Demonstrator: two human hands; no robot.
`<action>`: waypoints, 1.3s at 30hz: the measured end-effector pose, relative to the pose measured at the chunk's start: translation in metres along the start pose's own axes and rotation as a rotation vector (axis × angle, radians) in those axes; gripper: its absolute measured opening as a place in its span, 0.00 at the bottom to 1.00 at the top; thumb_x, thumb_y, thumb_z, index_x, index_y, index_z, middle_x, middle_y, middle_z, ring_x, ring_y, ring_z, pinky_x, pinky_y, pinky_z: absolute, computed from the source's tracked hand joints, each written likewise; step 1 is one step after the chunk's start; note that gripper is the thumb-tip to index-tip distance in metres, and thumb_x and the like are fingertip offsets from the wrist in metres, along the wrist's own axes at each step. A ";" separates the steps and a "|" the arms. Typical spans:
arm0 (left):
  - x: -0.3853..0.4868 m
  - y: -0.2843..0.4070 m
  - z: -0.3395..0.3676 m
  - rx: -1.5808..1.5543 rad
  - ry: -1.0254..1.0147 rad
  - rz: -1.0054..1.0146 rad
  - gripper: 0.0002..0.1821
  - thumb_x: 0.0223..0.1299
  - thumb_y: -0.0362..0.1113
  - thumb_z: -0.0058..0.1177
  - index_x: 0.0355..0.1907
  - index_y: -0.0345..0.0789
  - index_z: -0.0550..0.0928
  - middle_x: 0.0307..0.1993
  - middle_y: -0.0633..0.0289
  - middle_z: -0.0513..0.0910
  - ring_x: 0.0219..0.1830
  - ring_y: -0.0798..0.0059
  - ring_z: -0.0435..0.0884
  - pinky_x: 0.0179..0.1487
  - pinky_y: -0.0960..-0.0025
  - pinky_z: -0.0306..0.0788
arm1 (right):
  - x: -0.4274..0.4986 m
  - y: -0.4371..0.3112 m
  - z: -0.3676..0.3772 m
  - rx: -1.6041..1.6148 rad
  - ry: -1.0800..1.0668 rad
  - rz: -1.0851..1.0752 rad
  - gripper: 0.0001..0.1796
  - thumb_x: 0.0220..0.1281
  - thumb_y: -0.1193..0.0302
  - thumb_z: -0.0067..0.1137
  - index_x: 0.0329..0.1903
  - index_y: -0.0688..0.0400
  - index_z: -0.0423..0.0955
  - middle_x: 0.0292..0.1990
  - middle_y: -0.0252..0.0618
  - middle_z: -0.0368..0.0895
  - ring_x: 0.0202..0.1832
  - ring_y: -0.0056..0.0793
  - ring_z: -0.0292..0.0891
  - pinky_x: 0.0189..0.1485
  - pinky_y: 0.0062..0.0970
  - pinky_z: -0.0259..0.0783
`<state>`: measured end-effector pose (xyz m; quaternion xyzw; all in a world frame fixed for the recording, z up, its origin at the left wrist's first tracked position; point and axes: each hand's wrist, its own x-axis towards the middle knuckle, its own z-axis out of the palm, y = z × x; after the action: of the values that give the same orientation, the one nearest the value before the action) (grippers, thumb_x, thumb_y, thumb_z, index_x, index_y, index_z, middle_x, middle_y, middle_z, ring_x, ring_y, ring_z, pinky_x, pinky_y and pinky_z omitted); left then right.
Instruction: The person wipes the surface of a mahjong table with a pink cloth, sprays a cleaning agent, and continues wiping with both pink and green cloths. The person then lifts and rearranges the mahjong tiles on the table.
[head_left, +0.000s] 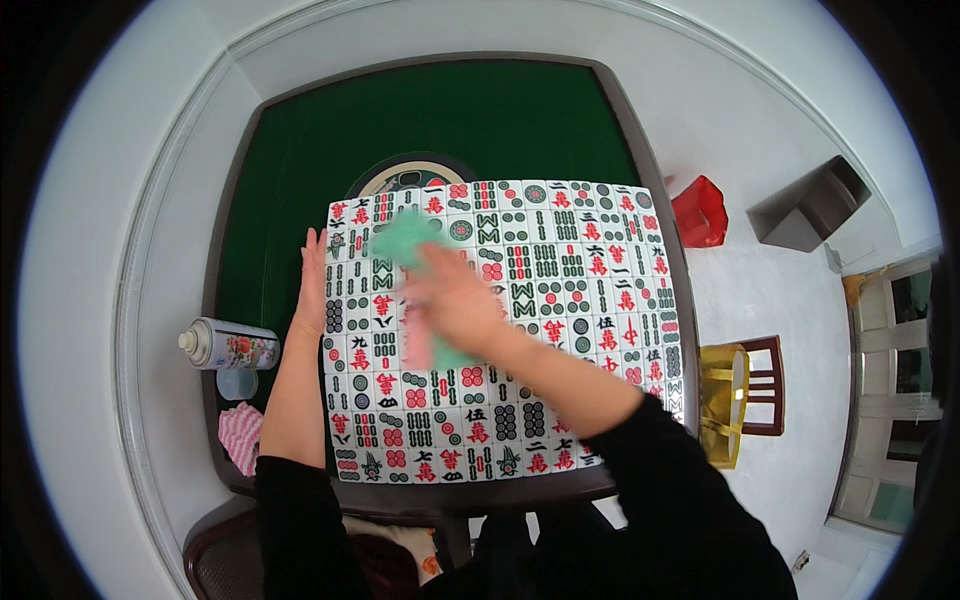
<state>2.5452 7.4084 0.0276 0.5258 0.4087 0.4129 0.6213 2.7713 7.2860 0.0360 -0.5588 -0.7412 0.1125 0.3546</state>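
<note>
A large block of mahjong tiles (551, 300) lies face up in tight rows on the green felt of a mahjong table (450, 112). My left hand (313, 285) rests along the block's left side, fingers stretched out and nothing held. Over the left middle of the tiles, my right hand (461, 304) presses on a green and pink cloth (409, 238). Both hand and cloth are blurred, and they hide several tiles beneath. The block partly covers the round centre panel (409, 176) of the table.
Left of my forearm are a spray can (232, 343) lying on its side, a clear cap (237, 384) and a pink striped cloth (240, 436). Beyond the table's right edge are a red bag (701, 214), a grey bin (810, 206), a yellow bag (724, 409) and a wooden chair (765, 386).
</note>
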 end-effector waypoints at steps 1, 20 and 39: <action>-0.005 0.004 -0.010 0.015 -0.008 0.000 0.44 0.71 0.67 0.20 0.77 0.38 0.37 0.77 0.58 0.46 0.77 0.66 0.48 0.77 0.65 0.41 | -0.013 0.023 -0.032 -0.140 -0.003 0.012 0.15 0.51 0.72 0.60 0.44 0.46 0.81 0.62 0.51 0.71 0.68 0.52 0.60 0.69 0.44 0.59; 0.008 0.000 -0.005 0.131 0.007 0.025 0.36 0.75 0.61 0.15 0.77 0.44 0.44 0.74 0.56 0.55 0.75 0.65 0.53 0.77 0.63 0.39 | 0.025 -0.047 0.031 0.016 -0.030 -0.096 0.17 0.58 0.70 0.53 0.50 0.54 0.77 0.59 0.56 0.71 0.65 0.50 0.64 0.68 0.40 0.60; -0.097 -0.011 -0.017 0.150 -0.125 0.140 0.42 0.73 0.57 0.35 0.76 0.35 0.40 0.76 0.54 0.49 0.76 0.65 0.49 0.76 0.64 0.44 | -0.012 -0.064 0.013 -0.096 -0.046 -0.151 0.18 0.52 0.73 0.58 0.48 0.48 0.79 0.58 0.43 0.74 0.67 0.48 0.61 0.71 0.42 0.56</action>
<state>2.4987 7.3212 0.0218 0.6228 0.3611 0.3900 0.5742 2.7159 7.2557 0.0579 -0.5152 -0.7935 0.0623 0.3178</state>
